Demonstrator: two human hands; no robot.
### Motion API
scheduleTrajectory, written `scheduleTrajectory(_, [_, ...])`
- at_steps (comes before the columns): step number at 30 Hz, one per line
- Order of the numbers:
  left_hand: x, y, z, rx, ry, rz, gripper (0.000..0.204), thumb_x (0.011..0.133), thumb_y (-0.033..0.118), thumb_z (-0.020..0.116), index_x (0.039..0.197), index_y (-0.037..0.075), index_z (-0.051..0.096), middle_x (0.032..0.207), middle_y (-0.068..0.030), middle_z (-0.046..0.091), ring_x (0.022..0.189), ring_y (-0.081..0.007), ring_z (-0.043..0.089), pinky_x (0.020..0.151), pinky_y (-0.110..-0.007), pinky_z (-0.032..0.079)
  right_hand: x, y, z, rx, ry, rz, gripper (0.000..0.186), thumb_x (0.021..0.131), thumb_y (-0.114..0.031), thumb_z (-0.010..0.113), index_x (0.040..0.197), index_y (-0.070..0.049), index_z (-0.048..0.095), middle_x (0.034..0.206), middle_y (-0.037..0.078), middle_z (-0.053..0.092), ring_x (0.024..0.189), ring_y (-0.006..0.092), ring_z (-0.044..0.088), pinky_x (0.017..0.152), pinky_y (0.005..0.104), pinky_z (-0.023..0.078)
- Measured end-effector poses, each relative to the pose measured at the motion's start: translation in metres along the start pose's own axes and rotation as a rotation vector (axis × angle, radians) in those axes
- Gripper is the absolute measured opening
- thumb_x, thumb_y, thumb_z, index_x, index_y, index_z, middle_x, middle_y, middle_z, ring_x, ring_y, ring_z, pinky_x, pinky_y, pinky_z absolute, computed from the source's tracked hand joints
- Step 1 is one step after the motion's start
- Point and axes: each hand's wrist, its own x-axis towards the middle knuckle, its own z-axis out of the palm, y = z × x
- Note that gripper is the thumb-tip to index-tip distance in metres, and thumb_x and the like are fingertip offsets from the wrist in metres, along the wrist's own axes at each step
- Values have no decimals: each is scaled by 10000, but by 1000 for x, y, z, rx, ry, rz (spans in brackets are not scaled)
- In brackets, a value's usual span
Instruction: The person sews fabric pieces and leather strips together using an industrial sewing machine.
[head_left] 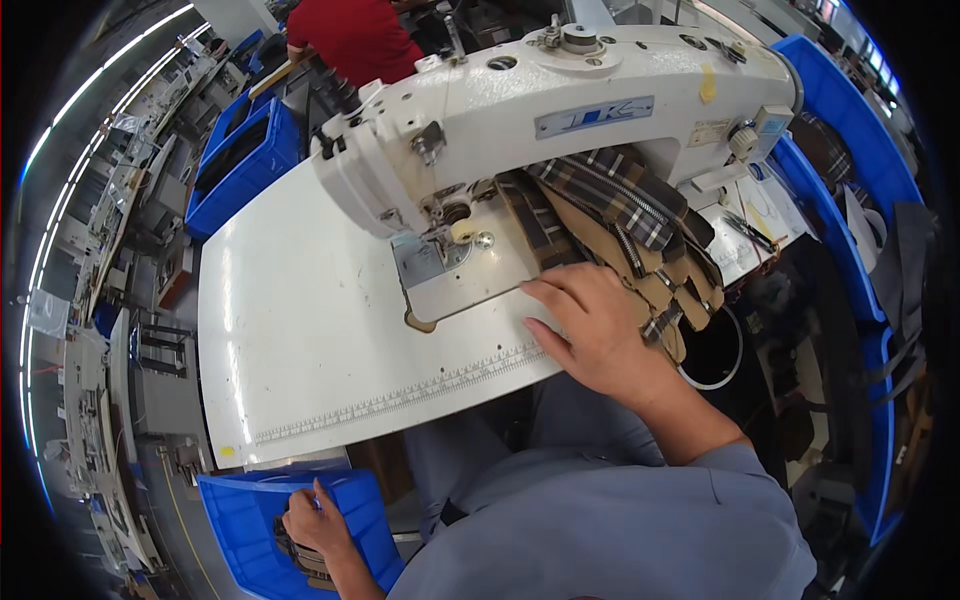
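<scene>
My right hand [590, 325] rests on the white sewing machine table [300, 340], fingers stretched out and apart, gripping nothing. Its back and wrist lie beside a pile of brown plaid fabric pieces with zippers [640, 215], which is bunched under the arm of the white sewing machine [650, 95]. Left of that hand are the needle and presser foot area [440, 235], with no fabric under it that I can see. Down at the lower left, my left hand [318, 520] is over a blue bin [235, 505], thumb up and fingers curled. Brown fabric pieces [310, 565] lie in the bin below it.
A ruler strip [400, 393] runs along the table's near edge. Dark tweezers or snips [750, 232] lie at the right end. Blue bins [840, 130] stand at the right, another blue bin [245, 165] at the far left. A person in red [355, 40] sits beyond the machine.
</scene>
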Motion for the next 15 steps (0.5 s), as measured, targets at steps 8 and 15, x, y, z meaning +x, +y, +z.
scheduleTrajectory(8, [115,197,-39,-790,90,545,185,805,57,843,849,71,665,798,-87,681,711,-302,654,669,-401,476,5,31,-22,-298,5,84,486,823,-233,811,1270,-90,685,1338,41,654,1191,234,586,1015,441,407])
scheduleTrajectory(15, [168,350,-15,-1333,-584,352,283,939,247,811,1069,3,753,936,-59,732,809,-121,654,725,-297,532,-3,41,-21,-346,-9,48,523,829,-304,809,1295,-103,682,1371,27,653,1205,233,587,1031,437,415])
